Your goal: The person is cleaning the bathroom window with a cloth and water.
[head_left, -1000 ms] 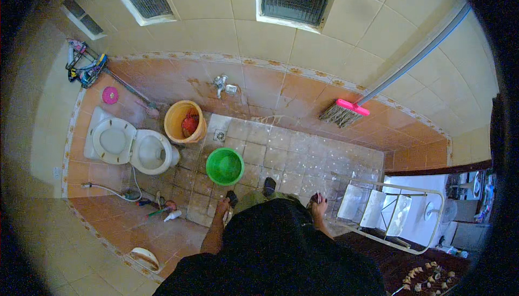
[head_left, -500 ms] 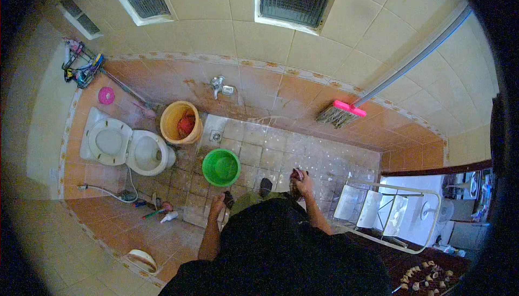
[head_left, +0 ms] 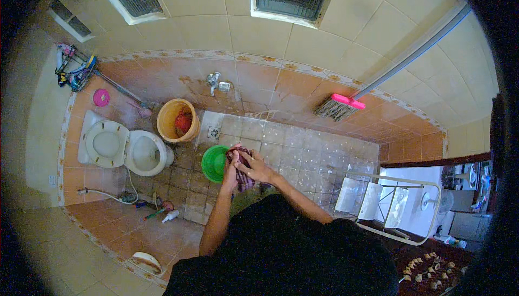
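Observation:
A dark red and purple striped cloth (head_left: 244, 181) is bunched between my two hands, just above and right of the green basin (head_left: 212, 164). My left hand (head_left: 231, 172) grips its left side with the thumb up. Across the top and right side lies my right hand (head_left: 259, 170), its fingers closed over the fabric. The cloth's lower end hangs below my hands. Part of the basin's right rim is hidden behind the cloth and my left hand.
An orange bucket (head_left: 172, 122) with a red scoop-like thing inside stands beside the open toilet (head_left: 145, 154). A tap (head_left: 215, 82) juts from the wall. A pink-headed broom (head_left: 347, 101) leans at the right; a folding step ladder (head_left: 373, 201) stands by the doorway.
My right hand has moved left with the cloth, and my left hand has come up and right to take hold of it too. The view has shifted slightly.

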Tool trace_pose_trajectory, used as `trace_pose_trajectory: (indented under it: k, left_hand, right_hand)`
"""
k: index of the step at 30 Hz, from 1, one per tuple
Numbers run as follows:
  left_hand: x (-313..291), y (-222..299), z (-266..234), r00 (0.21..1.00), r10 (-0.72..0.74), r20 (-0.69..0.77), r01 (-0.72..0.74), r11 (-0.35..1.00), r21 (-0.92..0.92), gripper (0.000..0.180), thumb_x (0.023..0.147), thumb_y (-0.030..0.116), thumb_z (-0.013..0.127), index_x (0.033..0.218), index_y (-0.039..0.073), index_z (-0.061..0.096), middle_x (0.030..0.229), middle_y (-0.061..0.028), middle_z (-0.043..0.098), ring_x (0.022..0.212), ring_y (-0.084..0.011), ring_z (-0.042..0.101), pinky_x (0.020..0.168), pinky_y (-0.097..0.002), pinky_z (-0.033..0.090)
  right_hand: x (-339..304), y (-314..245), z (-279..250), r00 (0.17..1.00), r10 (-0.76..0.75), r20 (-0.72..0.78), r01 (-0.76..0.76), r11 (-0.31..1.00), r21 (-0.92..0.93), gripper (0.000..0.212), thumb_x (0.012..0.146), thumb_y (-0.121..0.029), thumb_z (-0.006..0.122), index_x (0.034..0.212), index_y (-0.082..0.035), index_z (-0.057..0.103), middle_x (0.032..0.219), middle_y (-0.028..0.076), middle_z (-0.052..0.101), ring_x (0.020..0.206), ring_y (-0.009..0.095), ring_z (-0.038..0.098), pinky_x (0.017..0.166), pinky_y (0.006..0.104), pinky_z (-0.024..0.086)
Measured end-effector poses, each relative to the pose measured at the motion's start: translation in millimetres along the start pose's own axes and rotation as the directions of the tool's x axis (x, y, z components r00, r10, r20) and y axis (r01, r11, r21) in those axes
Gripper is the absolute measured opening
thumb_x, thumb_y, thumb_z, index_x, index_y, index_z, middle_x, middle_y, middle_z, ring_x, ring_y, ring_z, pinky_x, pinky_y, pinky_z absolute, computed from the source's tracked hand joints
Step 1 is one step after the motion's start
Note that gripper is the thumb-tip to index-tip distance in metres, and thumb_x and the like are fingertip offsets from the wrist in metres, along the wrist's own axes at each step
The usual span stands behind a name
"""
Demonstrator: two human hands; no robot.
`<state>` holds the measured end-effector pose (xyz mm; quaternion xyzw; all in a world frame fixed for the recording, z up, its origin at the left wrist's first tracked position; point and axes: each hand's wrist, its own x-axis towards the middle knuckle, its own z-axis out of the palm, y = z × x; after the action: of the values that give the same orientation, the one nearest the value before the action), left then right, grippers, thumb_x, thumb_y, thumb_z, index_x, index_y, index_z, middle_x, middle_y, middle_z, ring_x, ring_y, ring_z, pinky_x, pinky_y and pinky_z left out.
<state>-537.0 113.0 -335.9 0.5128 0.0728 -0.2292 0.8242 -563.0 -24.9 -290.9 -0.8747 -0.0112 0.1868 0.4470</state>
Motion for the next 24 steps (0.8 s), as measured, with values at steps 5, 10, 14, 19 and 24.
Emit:
trace_pose_trajectory:
  k: [5,10,14,19,24]
  left_hand:
    - [7,2,28,0.997,-0.053,-0.049,0.042,0.976,-0.215,0.036,0.099,0.038,0.057,0.124,0.013,0.054,0.115,-0.0034,0.058,0.107,-0.0160,0.056,0.094,-0.0321,0.047]
    - [21,38,67,0.998,0.028,-0.051,-0.036,0.986,-0.162,0.037,0.098,0.041,0.056,0.122,0.013,0.055,0.116,-0.0050,0.059,0.106,-0.0147,0.058,0.090,-0.0317,0.049]
    - [32,78,101,0.988,-0.135,0.079,0.156,0.895,-0.418,0.041,0.099,0.043,0.054,0.128,0.014,0.055,0.114,-0.0034,0.062,0.102,-0.0172,0.061,0.088,-0.0339,0.051]
    - [62,101,143,0.958,0.274,0.084,-0.287,0.914,0.286,0.053,0.096,0.038,0.061,0.137,0.010,0.041,0.127,-0.0098,0.051,0.119,-0.0211,0.049,0.103,-0.0350,0.039]
    - [79,91,181,0.924,0.197,0.327,-0.291,0.918,0.271,0.061,0.095,0.039,0.062,0.139,0.007,0.036,0.127,-0.0075,0.053,0.116,-0.0180,0.051,0.101,-0.0341,0.041]
  right_hand:
    - [-5,-5,-21,0.967,-0.087,-0.238,0.095,0.995,0.025,0.057,0.092,-0.048,0.061,0.131,-0.007,0.057,0.121,0.025,0.050,0.118,0.040,0.045,0.104,0.0461,0.037]
    - [3,-1,-52,0.922,-0.114,-0.369,0.164,0.981,0.108,0.046,0.094,-0.040,0.061,0.127,-0.009,0.058,0.123,0.022,0.053,0.113,0.036,0.051,0.095,0.0461,0.044]
    - [10,-17,-96,0.812,0.189,-0.552,0.272,0.714,0.645,0.034,0.094,-0.027,0.065,0.115,0.000,0.060,0.116,0.013,0.059,0.097,0.018,0.059,0.082,0.0294,0.049]
    - [21,3,-140,0.848,0.206,-0.489,0.197,0.734,0.650,0.022,0.096,-0.021,0.064,0.106,-0.001,0.062,0.090,0.005,0.066,0.083,0.011,0.058,0.076,0.0279,0.048]
    - [36,-12,-190,0.514,0.287,-0.808,0.337,0.799,0.498,0.018,0.098,-0.019,0.058,0.098,-0.001,0.060,0.088,0.007,0.064,0.085,0.014,0.059,0.079,0.0301,0.048]
